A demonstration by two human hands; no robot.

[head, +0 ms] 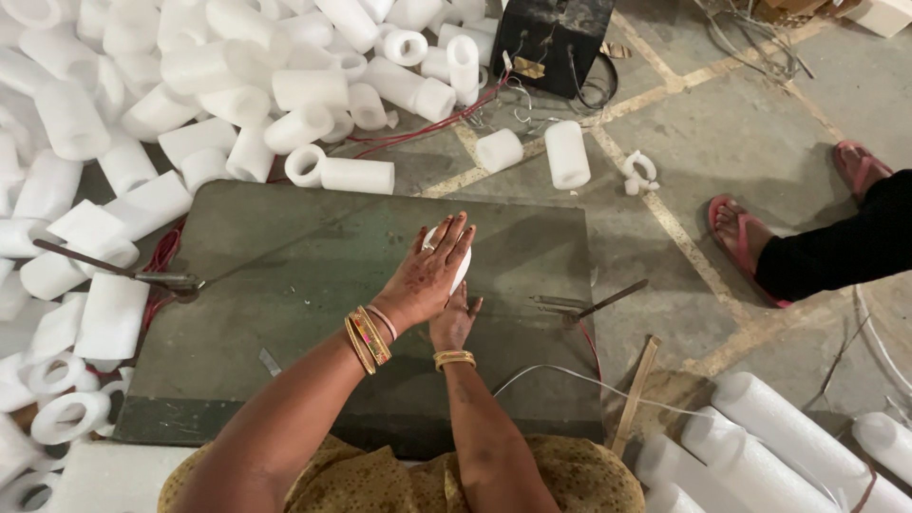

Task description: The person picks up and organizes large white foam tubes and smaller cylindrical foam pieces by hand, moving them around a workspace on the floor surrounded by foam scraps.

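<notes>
Both hands [437,271] hide foam tube [463,271] — mostly covered

To your upper left lies a heap of cut foam tubes [190,85]; a black box [553,40] sits beyond, and a red sandal [739,242] to the right

Packages: a corner of a brown cardboard box [793,9] shows at 1 o'clock, at the top edge of the view, cut off by the frame; beside it, in the top right corner, lies a pale whitish block [883,14], also cut off.
Labels: a small yellowish tag [529,67] sits on the front of the black box-shaped unit [551,38] at 12 o'clock; it is rectangular and too small to tell more.
Signs: none in view.
Screens: none in view.
</notes>
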